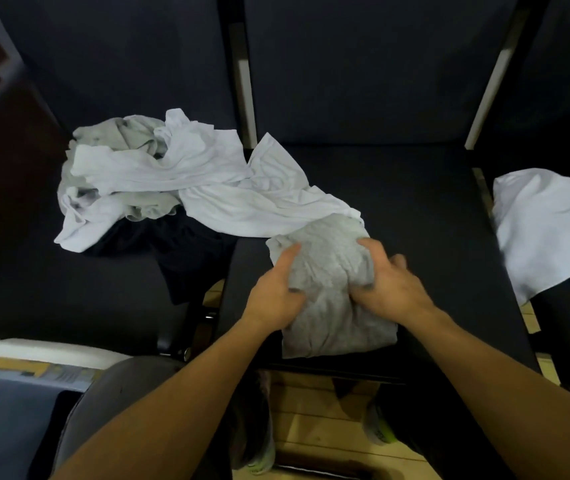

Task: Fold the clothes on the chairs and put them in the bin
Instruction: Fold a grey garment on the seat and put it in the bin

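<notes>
A folded grey garment (332,317) lies on the middle black chair seat (415,209). My left hand (276,292) grips its left side, fingers curled into the cloth. On its right side my right hand (387,282) bunches the fabric. A white shirt (242,188) sprawls from the left chair onto the middle seat, touching the grey garment's far edge. Beneath the white shirt sits a pile with a light grey garment (127,133) and a black one (186,258). The blue-grey bin (3,417) is at the lower left.
Another white garment (550,230) drapes over the right chair. Dark chair backs fill the top of the view. Wooden floor and my shoes (380,431) show below the seats, with my dark trouser leg (121,393) beside the bin.
</notes>
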The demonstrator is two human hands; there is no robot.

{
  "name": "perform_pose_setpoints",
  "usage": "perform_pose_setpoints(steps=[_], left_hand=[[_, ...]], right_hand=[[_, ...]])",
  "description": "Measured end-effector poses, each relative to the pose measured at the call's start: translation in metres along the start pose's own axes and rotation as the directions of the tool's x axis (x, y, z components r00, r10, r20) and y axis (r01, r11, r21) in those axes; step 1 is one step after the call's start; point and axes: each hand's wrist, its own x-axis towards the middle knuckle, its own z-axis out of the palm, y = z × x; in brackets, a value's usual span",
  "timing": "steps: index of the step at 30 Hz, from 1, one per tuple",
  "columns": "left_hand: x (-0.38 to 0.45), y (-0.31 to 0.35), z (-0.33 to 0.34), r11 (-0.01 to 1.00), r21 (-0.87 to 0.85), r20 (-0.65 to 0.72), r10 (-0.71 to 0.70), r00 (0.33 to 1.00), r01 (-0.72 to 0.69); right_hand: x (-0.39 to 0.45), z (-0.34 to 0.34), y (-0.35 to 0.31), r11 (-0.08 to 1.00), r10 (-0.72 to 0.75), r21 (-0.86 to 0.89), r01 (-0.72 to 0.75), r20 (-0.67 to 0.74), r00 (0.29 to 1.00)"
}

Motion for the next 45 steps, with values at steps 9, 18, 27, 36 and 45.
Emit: perform_pose_setpoints(steps=[9, 18, 27, 36, 45], left_hand=[[0.001, 0.018, -0.040, 0.722, -0.676, 0.144, -0.066, 0.987, 0.147], [-0.072, 0.057, -0.132, 0.774, -0.632, 0.156, 0.179, 0.971, -0.041], [-0.171, 0.071, -0.191, 0.731, -0.653, 0.031, 0.284, 0.958, -0.196], [-0.197, 0.082, -0.219, 0.790, -0.589, -0.076, 0.155, 0.985, -0.170], [-0.202, 0.026, -0.256, 0.826, -0.555, -0.126, 0.036, 0.991, -0.100]], right_hand=[[-0.005, -0.015, -0.005, 0.673, -0.232, 0.733, 0.098, 0.083, 0.969], [-0.077, -0.064, -0.044, 0.509, -0.389, 0.824, 0.251, -0.040, 0.920], [-0.151, -0.098, -0.084, 0.530, -0.572, 0.748, 0.400, -0.033, 0.819], [-0.139, -0.106, -0.118, 0.567, -0.649, 0.658, 0.495, -0.012, 0.760], [-0.097, -0.068, -0.184, 0.639, -0.716, 0.516, 0.570, 0.131, 0.685]])
